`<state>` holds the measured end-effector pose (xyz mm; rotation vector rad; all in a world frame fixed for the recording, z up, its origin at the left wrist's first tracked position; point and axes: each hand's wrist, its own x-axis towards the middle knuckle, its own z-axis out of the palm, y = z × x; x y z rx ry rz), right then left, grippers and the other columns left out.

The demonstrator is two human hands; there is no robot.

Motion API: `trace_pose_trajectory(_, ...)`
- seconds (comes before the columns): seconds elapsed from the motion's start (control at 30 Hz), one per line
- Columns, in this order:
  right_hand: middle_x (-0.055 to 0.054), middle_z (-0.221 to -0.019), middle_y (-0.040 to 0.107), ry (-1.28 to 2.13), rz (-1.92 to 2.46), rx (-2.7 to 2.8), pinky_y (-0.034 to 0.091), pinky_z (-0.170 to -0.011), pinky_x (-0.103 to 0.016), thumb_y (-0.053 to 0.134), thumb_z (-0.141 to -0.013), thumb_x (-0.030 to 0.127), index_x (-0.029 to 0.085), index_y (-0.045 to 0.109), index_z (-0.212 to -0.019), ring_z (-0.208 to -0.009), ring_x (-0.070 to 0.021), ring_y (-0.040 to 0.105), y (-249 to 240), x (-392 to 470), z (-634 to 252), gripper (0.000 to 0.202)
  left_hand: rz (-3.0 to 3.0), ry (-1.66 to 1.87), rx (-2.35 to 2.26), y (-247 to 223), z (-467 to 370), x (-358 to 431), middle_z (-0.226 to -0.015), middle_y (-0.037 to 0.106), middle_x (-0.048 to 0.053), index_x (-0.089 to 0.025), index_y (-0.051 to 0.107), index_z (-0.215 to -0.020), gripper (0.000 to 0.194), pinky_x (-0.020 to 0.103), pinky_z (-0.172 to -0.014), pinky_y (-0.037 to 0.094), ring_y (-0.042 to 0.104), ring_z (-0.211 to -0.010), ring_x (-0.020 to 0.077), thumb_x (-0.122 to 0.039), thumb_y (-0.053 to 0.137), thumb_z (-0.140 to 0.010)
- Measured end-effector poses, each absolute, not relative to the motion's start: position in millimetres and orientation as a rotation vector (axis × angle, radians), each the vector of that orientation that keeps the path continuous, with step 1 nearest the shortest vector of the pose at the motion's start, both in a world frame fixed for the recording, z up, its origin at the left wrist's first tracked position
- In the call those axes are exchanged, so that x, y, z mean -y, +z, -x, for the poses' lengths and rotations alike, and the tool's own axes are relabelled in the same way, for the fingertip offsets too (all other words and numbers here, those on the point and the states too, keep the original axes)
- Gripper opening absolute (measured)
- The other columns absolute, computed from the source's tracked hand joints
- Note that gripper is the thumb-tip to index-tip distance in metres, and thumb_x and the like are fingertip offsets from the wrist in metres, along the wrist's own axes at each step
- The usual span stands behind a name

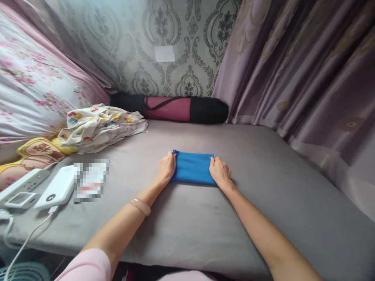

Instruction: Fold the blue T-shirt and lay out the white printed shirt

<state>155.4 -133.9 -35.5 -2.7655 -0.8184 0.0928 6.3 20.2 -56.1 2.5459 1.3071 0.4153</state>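
Note:
A folded blue cloth [192, 168] lies flat on the grey sheet of a bed [263, 187], in the middle of the view. My left hand [166, 167] grips its left edge with the fingers curled over the fabric. My right hand [219, 171] holds its right edge in the same way. A pale bangle sits on my left wrist. Both arms stretch forward from the near edge of the bed.
A folded patterned cloth [102, 127] lies at the back left beside floral bedding [32, 89]. A pink and black rolled bag [175, 108] rests against the wall. A white power bank [57, 189] and power strip [23, 185] with cables lie at the left. Purple curtains [307, 70] hang along the right.

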Motion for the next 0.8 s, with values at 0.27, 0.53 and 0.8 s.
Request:
trace_pose_trajectory(0.27, -0.022, -0.102, 0.067, 0.178, 2.807, 0.765, 0.046, -0.083, -0.038, 0.025, -0.098, 0.038, 0.011, 0.063, -0.108, -0.098, -0.0294, 0.064, -36, 129, -159, 0.048, -2.560, 0.297, -1.449, -54, -11, -19, -0.089, 0.068, 0.016, -0.014, 0.056, -0.102, 0.036, 0.034, -0.073, 0.047, 0.067, -0.085, 0.0271, -0.039, 0.030, -0.096)
trace_pose_trajectory(0.53, -0.024, -0.107, 0.066, 0.241, 2.819, 0.743, 0.045, -0.087, -0.040, 0.031, -0.095, 0.035, 0.009, 0.067, -0.108, -0.103, -0.0305, 0.063, -34, 123, -164, 0.046, -2.405, 0.365, -1.472, -57, -14, -27, -0.094, 0.068, 0.018, -0.014, 0.059, -0.102, 0.037, 0.036, -0.078, 0.047, 0.066, -0.092, 0.0283, -0.040, 0.034, -0.094)
trace_pose_trajectory(0.8, -0.019, -0.104, 0.069, 0.355, 2.798, 0.786, 0.048, -0.080, -0.035, 0.034, -0.094, 0.041, 0.013, 0.069, -0.104, -0.099, -0.0284, 0.065, -30, 131, -180, 0.046, -2.298, 0.391, -1.292, -52, 0, -47, -0.084, 0.070, 0.008, -0.016, 0.062, -0.090, 0.031, 0.025, -0.067, 0.047, 0.065, -0.077, 0.0185, -0.037, 0.040, -0.092)
